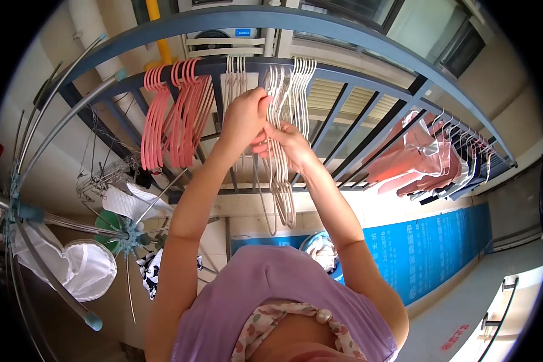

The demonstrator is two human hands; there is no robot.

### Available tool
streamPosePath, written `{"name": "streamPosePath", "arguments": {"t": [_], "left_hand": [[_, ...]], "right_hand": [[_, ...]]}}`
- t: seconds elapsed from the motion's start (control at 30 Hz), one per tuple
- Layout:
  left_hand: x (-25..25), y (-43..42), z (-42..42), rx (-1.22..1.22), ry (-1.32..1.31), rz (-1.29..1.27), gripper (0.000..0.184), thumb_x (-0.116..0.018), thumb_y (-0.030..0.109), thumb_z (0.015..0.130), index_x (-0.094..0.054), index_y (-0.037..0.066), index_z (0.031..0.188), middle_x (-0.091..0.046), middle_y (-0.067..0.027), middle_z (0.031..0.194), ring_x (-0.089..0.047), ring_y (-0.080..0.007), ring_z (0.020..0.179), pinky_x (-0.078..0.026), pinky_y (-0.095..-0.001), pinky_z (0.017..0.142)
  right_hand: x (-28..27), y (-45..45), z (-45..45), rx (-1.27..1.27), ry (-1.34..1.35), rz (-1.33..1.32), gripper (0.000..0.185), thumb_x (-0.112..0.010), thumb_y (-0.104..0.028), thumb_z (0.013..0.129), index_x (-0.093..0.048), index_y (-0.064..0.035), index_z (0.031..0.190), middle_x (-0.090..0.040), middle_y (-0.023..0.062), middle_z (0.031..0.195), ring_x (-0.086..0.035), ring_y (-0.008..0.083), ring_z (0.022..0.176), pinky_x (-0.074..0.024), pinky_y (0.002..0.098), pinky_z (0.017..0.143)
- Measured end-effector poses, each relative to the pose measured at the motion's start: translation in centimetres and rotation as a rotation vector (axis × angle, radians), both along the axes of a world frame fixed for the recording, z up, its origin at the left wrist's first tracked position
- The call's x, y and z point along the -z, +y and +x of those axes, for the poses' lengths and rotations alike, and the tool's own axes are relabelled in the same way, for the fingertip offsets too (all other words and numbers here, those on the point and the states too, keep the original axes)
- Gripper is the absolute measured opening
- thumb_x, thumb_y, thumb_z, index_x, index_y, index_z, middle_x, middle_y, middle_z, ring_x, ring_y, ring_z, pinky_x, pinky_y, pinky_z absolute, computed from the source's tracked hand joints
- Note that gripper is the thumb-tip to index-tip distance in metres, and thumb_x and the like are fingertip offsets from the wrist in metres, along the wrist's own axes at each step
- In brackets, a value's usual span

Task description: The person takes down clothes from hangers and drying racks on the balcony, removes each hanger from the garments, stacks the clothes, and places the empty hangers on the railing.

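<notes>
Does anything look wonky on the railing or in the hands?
A little: in the bunch of pale hangers held in the right hand, one splays out toward the picture's left, so the bunch looks uneven. I see nothing spilled.

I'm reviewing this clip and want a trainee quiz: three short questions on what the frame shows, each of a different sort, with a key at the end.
1. Multiple choice: What are the left grip and right grip on?
A. Pink hangers
B. White hangers
C. A bra

2. True or false: In the picture, the pink hangers hang on the railing to the left of the white hangers.

3. Fill in the blank: The printed sheet at the lower right is mostly ____ in colour.

Key: 1. B; 2. True; 3. blue
</notes>
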State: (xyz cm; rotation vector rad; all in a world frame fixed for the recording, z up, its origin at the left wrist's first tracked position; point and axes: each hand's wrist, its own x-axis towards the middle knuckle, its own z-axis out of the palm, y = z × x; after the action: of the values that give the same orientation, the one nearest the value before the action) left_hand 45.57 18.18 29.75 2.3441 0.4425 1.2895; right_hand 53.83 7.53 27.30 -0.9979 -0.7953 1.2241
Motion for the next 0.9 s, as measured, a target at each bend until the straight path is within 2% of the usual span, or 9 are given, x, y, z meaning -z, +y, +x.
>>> {"name": "streamPosePath", "arguments": {"t": [0.1,0.23,0.33,0.47,0.53,0.67,0.83,0.9], "left_hand": [[0.5,-1.6,0.3,-0.096,0.052,0.1,0.022,-0.049,0.017,0.083,-0.047,-0.002,0.073,-0.055,-0.018,0.067,-0.055,-0.0354,0.057,-0.044,-0.0417,0.05],[0.5,-3.3,0.0,-0.142,0.074,0.202,0.017,-0.049,0.017,0.083,-0.047,0.001,0.077,-0.055,-0.0161,0.066,-0.056,-0.0328,0.054,-0.045,-0.0383,0.046],[-0.8,-4.7,-0.5,-0.138,-0.11,0.294,0.014,-0.052,0.016,0.082,-0.048,0.003,0.081,-0.055,-0.0129,0.066,-0.056,-0.0298,0.052,-0.044,-0.0358,0.044],[-2.7,-5.3,-2.6,-0.172,-0.23,0.206,0.01,-0.055,0.013,0.08,-0.049,0.005,0.083,-0.055,-0.0104,0.068,-0.055,-0.0274,0.05,-0.043,-0.0342,0.043],[-1.6,-4.6,-2.4,-0.145,-0.247,0.203,0.011,-0.055,0.013,0.08,-0.049,0.005,0.083,-0.056,-0.0103,0.069,-0.055,-0.0278,0.051,-0.043,-0.0343,0.044],[0.9,-5.3,-1.1,-0.122,-0.241,0.182,0.011,-0.057,0.011,0.079,-0.052,0.003,0.083,-0.056,-0.0115,0.069,-0.055,-0.0275,0.054,-0.042,-0.0333,0.047],[0.5,-7.4,-0.4,-0.11,-0.222,0.077,0.007,-0.057,0.01,0.078,-0.054,0.004,0.08,-0.058,-0.0128,0.069,-0.056,-0.0276,0.055,-0.044,-0.0332,0.048],[0.9,-7.5,0.3,-0.036,-0.23,0.034,0.009,-0.059,0.011,0.077,-0.056,0.005,0.084,-0.059,-0.0131,0.072,-0.057,-0.0266,0.057,-0.044,-0.0324,0.049]], "right_hand": [[0.0,-1.2,0.1,0.039,0.02,-0.024,0.032,-0.049,-0.029,0.086,-0.047,0.0019,0.096,-0.058,0.0123,0.083,-0.061,0.0201,0.069,-0.0519,0.0285,0.06],[0.8,-1.8,0.3,0.079,0.017,-0.036,0.033,-0.048,-0.028,0.087,-0.046,0.0036,0.097,-0.058,0.0145,0.086,-0.061,0.0214,0.067,-0.0526,0.0292,0.057],[1.5,-2.0,0.2,0.088,0.025,-0.054,0.033,-0.046,-0.028,0.087,-0.047,0.0038,0.095,-0.058,0.0163,0.084,-0.062,0.0232,0.068,-0.0525,0.0304,0.059],[1.8,-2.5,-0.1,0.079,0.078,-0.061,0.033,-0.044,-0.029,0.088,-0.047,0.0033,0.092,-0.059,0.0184,0.081,-0.062,0.0256,0.072,-0.0521,0.0307,0.06],[2.0,-3.0,-0.1,0.07,0.119,-0.045,0.032,-0.045,-0.029,0.088,-0.046,0.0026,0.093,-0.059,0.0187,0.081,-0.062,0.0253,0.072,-0.0519,0.0291,0.06],[0.7,-4.5,-0.8,0.058,0.016,-0.013,0.033,-0.047,-0.029,0.088,-0.047,0.0029,0.095,-0.06,0.018,0.082,-0.062,0.0239,0.073,-0.0516,0.0287,0.06],[-1.0,-7.5,-0.3,0.075,-0.126,-0.001,0.029,-0.055,-0.019,0.084,-0.049,0.0021,0.102,-0.061,0.0136,0.082,-0.063,0.0206,0.072,-0.0518,0.0278,0.062],[-1.6,-8.4,-0.1,0.066,-0.158,-0.031,0.029,-0.057,-0.016,0.082,-0.05,0.002,0.103,-0.061,0.0129,0.082,-0.063,0.0198,0.072,-0.0519,0.0278,0.063]]}}
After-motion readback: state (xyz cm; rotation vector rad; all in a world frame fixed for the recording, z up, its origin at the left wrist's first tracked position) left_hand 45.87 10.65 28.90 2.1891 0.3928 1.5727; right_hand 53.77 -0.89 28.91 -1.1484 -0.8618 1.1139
